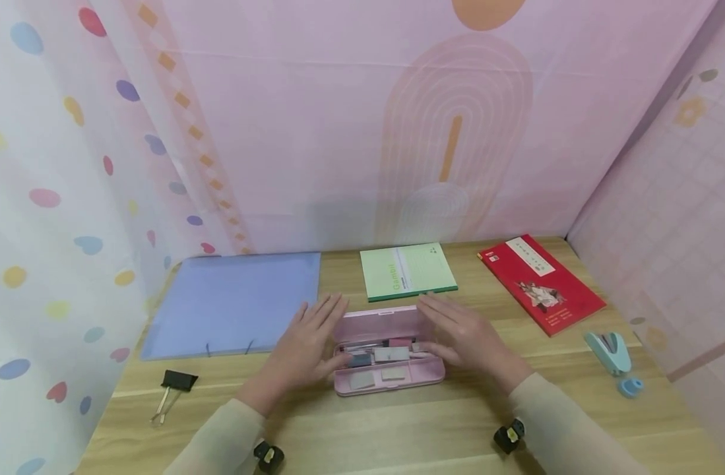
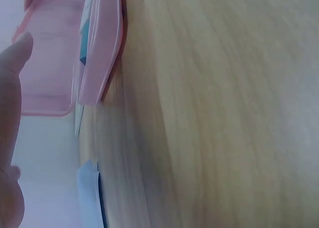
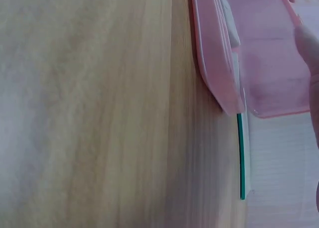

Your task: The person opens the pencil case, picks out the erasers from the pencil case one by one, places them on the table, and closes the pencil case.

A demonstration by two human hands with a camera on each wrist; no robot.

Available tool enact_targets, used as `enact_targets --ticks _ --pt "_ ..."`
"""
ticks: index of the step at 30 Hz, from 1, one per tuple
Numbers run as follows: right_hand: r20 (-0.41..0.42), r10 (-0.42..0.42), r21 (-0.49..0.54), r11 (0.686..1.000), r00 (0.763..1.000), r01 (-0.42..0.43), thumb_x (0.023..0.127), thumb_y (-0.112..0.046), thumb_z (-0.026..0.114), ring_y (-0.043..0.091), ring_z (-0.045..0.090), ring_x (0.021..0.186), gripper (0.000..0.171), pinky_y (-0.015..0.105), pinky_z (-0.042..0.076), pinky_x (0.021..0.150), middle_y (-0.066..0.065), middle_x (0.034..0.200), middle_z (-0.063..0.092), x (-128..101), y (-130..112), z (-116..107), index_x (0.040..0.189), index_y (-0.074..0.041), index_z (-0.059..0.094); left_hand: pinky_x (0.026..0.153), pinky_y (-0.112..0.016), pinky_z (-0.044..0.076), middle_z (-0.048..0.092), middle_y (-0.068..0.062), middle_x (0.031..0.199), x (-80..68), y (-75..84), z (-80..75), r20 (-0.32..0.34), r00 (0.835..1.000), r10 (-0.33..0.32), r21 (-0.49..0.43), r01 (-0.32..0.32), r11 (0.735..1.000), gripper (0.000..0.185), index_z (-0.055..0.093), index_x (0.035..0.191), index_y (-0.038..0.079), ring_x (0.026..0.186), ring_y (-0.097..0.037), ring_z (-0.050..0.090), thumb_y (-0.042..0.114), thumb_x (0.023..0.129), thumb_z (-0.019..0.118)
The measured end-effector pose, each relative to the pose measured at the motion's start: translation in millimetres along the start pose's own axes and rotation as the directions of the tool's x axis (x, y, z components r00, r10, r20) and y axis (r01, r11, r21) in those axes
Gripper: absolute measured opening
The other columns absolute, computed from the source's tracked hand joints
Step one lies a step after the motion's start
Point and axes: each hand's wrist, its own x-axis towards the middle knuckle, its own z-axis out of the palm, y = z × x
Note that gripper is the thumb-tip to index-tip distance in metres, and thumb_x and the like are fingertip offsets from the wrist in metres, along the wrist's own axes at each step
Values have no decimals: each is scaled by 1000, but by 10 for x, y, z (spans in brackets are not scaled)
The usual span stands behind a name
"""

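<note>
A pink pencil case (image 1: 418, 380) lies on the table in front of me, its lid (image 1: 382, 325) raised at the back. Inside are a white eraser (image 1: 392, 354), a blue piece (image 1: 360, 360) and some slim items too small to identify. My left hand (image 1: 305, 343) is at the case's left end, fingers extended toward the lid's upper corner. At the opposite end is my right hand (image 1: 466, 333), its fingers also straight by the lid. In the wrist views, the left thumb (image 2: 19, 51) and right thumb (image 3: 305, 44) stand before the lid's inner face; contact is unclear.
A blue folder (image 1: 237, 300) lies at back left, with a black binder clip (image 1: 179, 380) nearer me. Behind the case is a green notebook (image 1: 409, 270). To the right are a red book (image 1: 540, 284), a teal stapler (image 1: 609, 353) and a small blue object (image 1: 630, 387).
</note>
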Motion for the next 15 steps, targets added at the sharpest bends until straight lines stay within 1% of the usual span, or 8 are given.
enact_targets --ticks 2,3,5,8,11,14,15 --pt "89 55 -17 998 994 -54 77 -52 75 23 28 142 93 48 25 114 -2 156 28 6 16 2 151 -16 32 115 -58 8 6 -6 161 24 -10 14 20 999 -27 43 26 999 102 7 155 14 146 -28 8 67 84 56" --pt "137 87 -30 996 987 -84 77 -57 72 22 21 144 97 50 19 116 -3 158 23 10 23 7 153 -18 26 115 -59 6 2 -5 161 36 -17 25 24 999 -38 61 37 997 104 5 155 13 147 -27 4 70 83 54" --pt "219 156 -58 987 963 -147 76 -66 66 22 11 146 104 53 10 117 -3 160 13 12 39 24 155 -19 16 114 -60 2 -2 -3 161 56 -25 46 28 997 -68 90 65 994 108 2 155 14 147 -26 -2 74 80 52" --pt "298 249 -84 968 921 -234 73 -75 61 21 2 147 113 56 7 116 -2 161 6 1 64 59 155 -19 9 114 -59 -2 -5 -1 161 70 -42 85 43 993 -109 115 103 988 111 1 155 14 147 -24 -6 79 78 49" --pt "336 310 -78 950 890 -302 71 -79 58 20 -1 147 117 58 9 115 -1 162 5 -40 91 103 156 -17 6 114 -58 -4 -8 0 161 50 -49 128 80 986 -146 130 135 982 112 -1 155 15 146 -23 -8 82 78 44" --pt "354 337 -40 937 872 -346 70 -80 58 21 0 147 118 60 10 114 -2 162 5 -110 118 144 156 -18 4 114 -60 0 -5 -2 161 11 -44 171 97 982 -161 126 148 981 112 2 155 13 146 -23 -7 83 78 42" --pt "355 339 -30 936 871 -352 69 -81 58 22 2 147 119 61 11 114 -2 162 5 -136 129 161 156 -19 4 114 -61 2 -4 -3 161 0 -42 181 101 981 -164 119 152 981 112 2 155 13 146 -23 -7 83 78 43"
